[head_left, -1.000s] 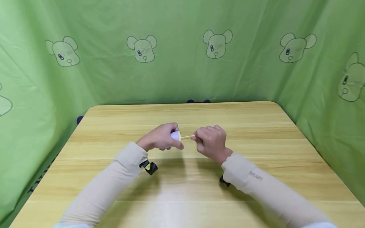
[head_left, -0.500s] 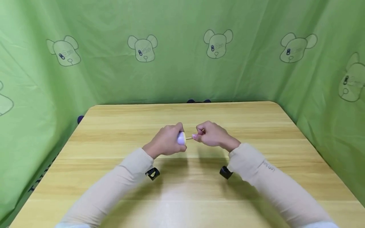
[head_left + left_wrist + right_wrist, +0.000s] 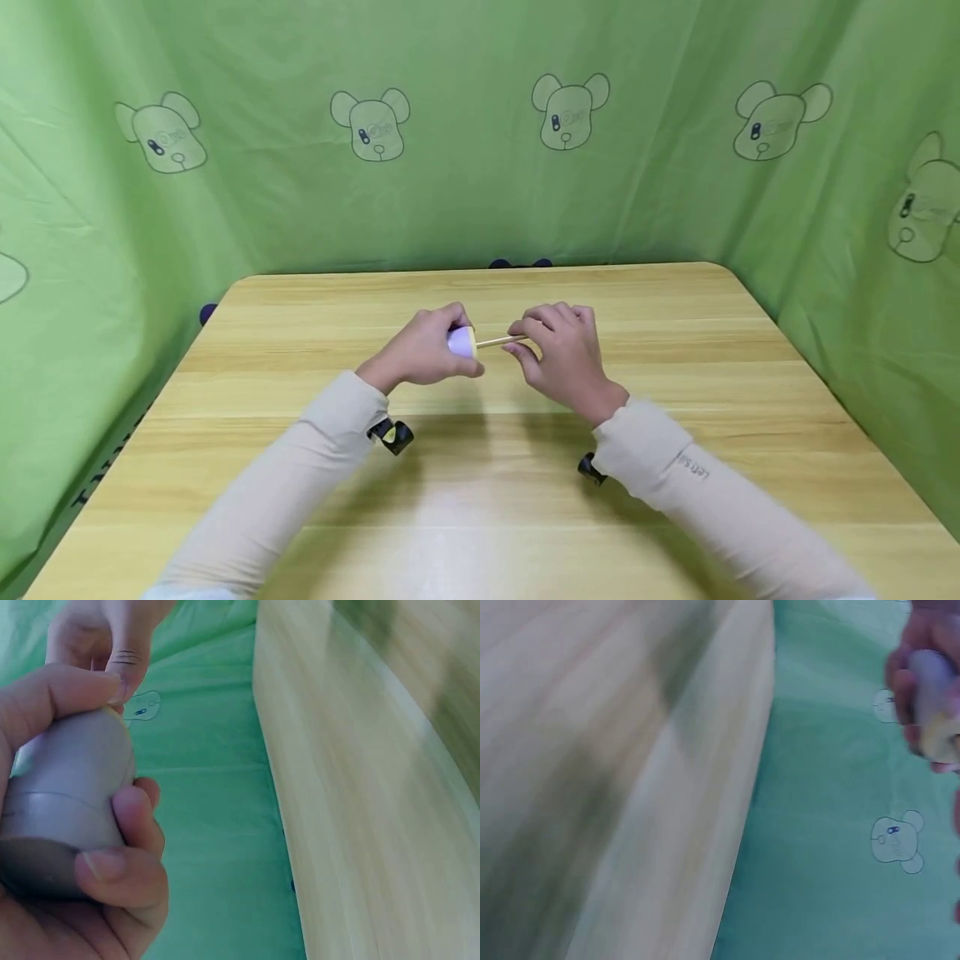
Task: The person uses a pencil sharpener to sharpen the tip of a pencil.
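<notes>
My left hand grips a lavender, capsule-shaped pencil sharpener with a pale yellow end facing right. In the left wrist view the sharpener shows a seam and a dark base, with thumb and fingers wrapped around it. A thin yellowish pencil points into the yellow end; its tip is hidden. My right hand pinches the pencil's other end between thumb and fingers. Both hands are above the table. In the right wrist view the sharpener is blurred and the right hand is mostly cut off.
A light wood-grain table stretches under both arms, with rounded far corners. Green curtain printed with bear heads hangs behind it and at both sides. A black camera sits at the left wrist, and another camera at the right.
My right hand has turned at the wrist and back again, its fingers shifting along the pencil. More of the pencil shows now than half a second ago. Both hands have moved slightly away from me.
</notes>
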A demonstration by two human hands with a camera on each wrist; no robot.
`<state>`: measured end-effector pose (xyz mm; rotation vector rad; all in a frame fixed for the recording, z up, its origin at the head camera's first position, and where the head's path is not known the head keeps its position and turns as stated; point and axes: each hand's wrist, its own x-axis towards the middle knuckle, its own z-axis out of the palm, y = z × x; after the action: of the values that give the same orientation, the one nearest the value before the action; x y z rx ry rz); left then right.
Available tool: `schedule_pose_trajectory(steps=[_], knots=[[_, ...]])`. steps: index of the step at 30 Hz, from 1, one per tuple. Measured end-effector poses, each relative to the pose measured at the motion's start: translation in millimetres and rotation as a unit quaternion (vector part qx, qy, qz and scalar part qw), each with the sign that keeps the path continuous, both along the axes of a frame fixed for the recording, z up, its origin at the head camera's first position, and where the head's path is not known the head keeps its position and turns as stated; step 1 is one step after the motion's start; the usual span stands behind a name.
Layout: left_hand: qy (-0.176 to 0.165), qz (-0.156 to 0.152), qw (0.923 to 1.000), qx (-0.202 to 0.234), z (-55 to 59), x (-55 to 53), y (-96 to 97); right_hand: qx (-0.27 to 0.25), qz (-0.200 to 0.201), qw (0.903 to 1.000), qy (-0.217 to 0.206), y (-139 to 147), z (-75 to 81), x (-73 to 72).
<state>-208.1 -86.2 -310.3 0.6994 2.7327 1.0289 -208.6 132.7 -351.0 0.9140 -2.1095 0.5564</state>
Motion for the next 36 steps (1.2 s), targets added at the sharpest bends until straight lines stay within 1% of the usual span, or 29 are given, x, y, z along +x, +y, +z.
schedule_pose_trajectory(steps=[2,5,12,17,19,20,26,28,32,34,36], knots=[[-0.005,-0.005,0.9999,0.009,1.9,0.5,-0.1,-0.016,-0.004,0.9981,0.059,0,-5.0,-0.7],[-0.011,-0.012,0.9997,0.016,4.4,1.1,0.3,-0.044,0.0,0.9923,0.115,-2,-10.7,-2.1],[-0.005,-0.034,0.9993,0.016,9.2,1.7,1.5,-0.093,0.001,0.9772,0.191,-6,-17.4,-5.8],[0.001,-0.047,0.9986,0.023,9.8,0.6,0.2,-0.113,-0.004,0.961,0.253,-10,-20.9,-9.9],[0.003,-0.052,0.9983,0.025,10.2,0.1,-0.9,-0.113,0.0,0.9569,0.268,-11,-22.3,-11.5],[0.005,-0.055,0.9982,0.025,10.5,0.1,-1.4,-0.112,0.001,0.9565,0.269,-11,-23.0,-12.1],[0.006,-0.067,0.9975,0.022,11.5,-0.1,-0.9,-0.097,0.001,0.9585,0.268,-8,-24.7,-13.0],[-0.004,-0.068,0.9973,0.026,11.3,0.0,0.3,-0.102,0.002,0.9554,0.277,-9,-24.6,-13.4],[-0.034,-0.056,0.9971,0.04,8.6,0.7,3.1,-0.116,-0.003,0.9444,0.308,-13,-24.1,-14.7],[-0.037,-0.047,0.9973,0.043,6.0,1.1,4.2,-0.116,-0.011,0.9402,0.32,-16,-23.7,-15.0],[-0.029,-0.042,0.9978,0.043,2.5,1.0,4.9,-0.112,-0.02,0.9383,0.327,-18,-23.4,-15.0]])
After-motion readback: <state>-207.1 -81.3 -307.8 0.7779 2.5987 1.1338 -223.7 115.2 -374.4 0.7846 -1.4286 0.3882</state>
